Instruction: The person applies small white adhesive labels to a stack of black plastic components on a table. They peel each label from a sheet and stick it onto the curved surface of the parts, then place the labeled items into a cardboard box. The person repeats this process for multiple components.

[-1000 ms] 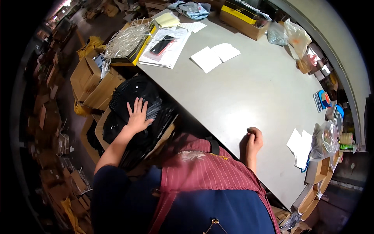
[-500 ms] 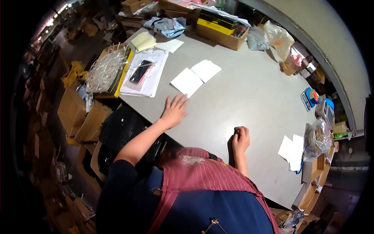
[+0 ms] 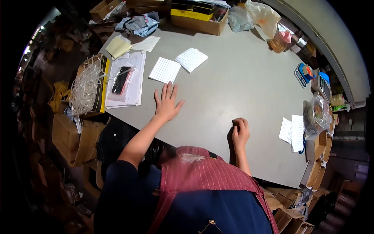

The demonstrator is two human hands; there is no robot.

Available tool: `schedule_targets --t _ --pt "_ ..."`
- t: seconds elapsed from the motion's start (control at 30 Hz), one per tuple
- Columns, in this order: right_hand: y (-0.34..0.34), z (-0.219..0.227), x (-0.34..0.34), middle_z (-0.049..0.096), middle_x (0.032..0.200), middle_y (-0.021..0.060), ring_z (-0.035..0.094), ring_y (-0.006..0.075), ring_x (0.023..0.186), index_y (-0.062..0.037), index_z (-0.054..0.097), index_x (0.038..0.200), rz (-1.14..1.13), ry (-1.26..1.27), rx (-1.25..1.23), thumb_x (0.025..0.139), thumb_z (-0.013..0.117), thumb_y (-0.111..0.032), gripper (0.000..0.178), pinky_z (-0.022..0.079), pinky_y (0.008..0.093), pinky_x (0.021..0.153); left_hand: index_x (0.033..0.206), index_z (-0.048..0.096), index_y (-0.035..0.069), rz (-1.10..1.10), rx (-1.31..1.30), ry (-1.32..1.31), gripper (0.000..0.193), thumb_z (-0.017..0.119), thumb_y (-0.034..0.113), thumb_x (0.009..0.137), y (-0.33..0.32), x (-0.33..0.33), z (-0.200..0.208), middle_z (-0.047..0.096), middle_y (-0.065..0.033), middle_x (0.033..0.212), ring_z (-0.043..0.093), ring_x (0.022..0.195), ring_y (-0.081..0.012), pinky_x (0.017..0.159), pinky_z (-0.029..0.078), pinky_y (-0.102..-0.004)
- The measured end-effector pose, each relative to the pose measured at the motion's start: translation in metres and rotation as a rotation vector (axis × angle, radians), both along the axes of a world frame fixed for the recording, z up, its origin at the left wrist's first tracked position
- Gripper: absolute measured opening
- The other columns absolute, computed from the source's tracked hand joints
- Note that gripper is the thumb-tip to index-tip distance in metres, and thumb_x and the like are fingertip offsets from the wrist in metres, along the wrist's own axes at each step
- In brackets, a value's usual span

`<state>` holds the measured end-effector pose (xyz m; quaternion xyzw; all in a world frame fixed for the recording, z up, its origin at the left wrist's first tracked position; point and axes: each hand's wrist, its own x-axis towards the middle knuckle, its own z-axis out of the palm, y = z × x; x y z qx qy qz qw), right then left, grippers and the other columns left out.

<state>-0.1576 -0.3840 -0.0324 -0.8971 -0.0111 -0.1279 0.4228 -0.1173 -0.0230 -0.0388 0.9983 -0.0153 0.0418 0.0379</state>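
My left hand (image 3: 167,104) lies flat on the grey table (image 3: 206,97), fingers spread. Its fingertips reach the near edge of a white sheet (image 3: 164,70) printed with rows of small round marks. A second such sheet (image 3: 191,59) lies just to the right and farther back, slightly curved, with a narrow gap between the two. Closer to the table's front edge, my right hand (image 3: 240,132) rests on its side with the fingers curled in. Whatever those fingers hold, if anything, is hidden.
A phone (image 3: 121,80) in clear plastic lies on papers (image 3: 136,93) at left, beside a box of clear strips (image 3: 87,84). Cartons (image 3: 200,25) and bags (image 3: 140,25) line the back. At right are a blue scale (image 3: 300,76), more dotted sheets (image 3: 297,132) and a plastic bag (image 3: 317,117).
The view has shifted. The two dotted sheets, touching before, now lie apart, the left one farther left. My left hand has moved with its fingers at that sheet; my right hand stays curled.
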Motion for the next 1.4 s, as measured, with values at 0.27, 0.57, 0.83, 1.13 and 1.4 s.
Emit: schedule_targets --t 0.27,0.57,0.83,1.13,1.4 --pt "0.017 -0.008 0.008 0.032 0.161 0.0232 0.026 0.0427 0.149 -0.0045 0.037 0.154 0.126 0.016 -0.663 0.103 0.047 -0.045 0.066 0.012 0.0608 0.122 0.161 0.019 0.001 0.014 -0.045 -0.001 0.084 0.04 0.058 0.102 0.001 -0.001 -0.003 0.015 -0.0196 0.169 0.009 0.158 -0.0309 0.12 0.001 -0.0649" --pt "0.057 -0.009 -0.014 0.029 0.164 0.0219 0.022 0.0406 0.153 -0.0039 0.035 0.156 0.521 -0.117 -0.729 0.103 0.045 -0.05 0.071 0.005 0.0692 0.12 0.157 0.027 -0.002 0.035 -0.044 -0.093 0.079 0.042 0.053 0.103 -0.002 -0.005 -0.008 0.02 -0.0216 0.167 0.013 0.156 -0.0332 0.124 0.008 -0.057" --pt "0.086 -0.009 -0.101 0.03 0.165 0.0125 0.031 0.0357 0.15 -0.0116 0.035 0.156 1.22 -0.871 -0.87 0.093 0.065 -0.039 0.075 0.027 0.0563 0.122 0.148 0.039 -0.006 0.022 -0.106 -0.199 0.062 0.051 0.036 0.102 -0.001 -0.025 -0.017 0.032 -0.0237 0.16 0.023 0.152 -0.0363 0.123 0.02 -0.0505" --pt "-0.015 0.021 -0.084 0.037 0.159 0.0186 0.034 0.0361 0.149 -0.0092 0.044 0.151 0.759 -0.056 -0.505 0.102 0.055 -0.04 0.059 0.023 0.0493 0.124 0.144 0.045 -0.002 0.002 -0.194 -0.218 0.054 0.056 0.028 0.099 0.002 -0.05 -0.013 0.042 -0.0215 0.154 0.035 0.144 -0.0384 0.12 0.027 -0.0508" --pt "-0.164 -0.004 -0.104 0.038 0.16 0.0186 0.032 0.0391 0.149 -0.0102 0.044 0.152 -0.038 0.057 -0.627 0.1 0.057 -0.041 0.062 0.02 0.0516 0.123 0.139 0.051 -0.001 -0.089 -0.235 -0.3 0.053 0.064 0.022 0.094 0.007 -0.043 -0.019 0.051 -0.0212 0.146 0.045 0.137 -0.0404 0.115 0.035 -0.051"
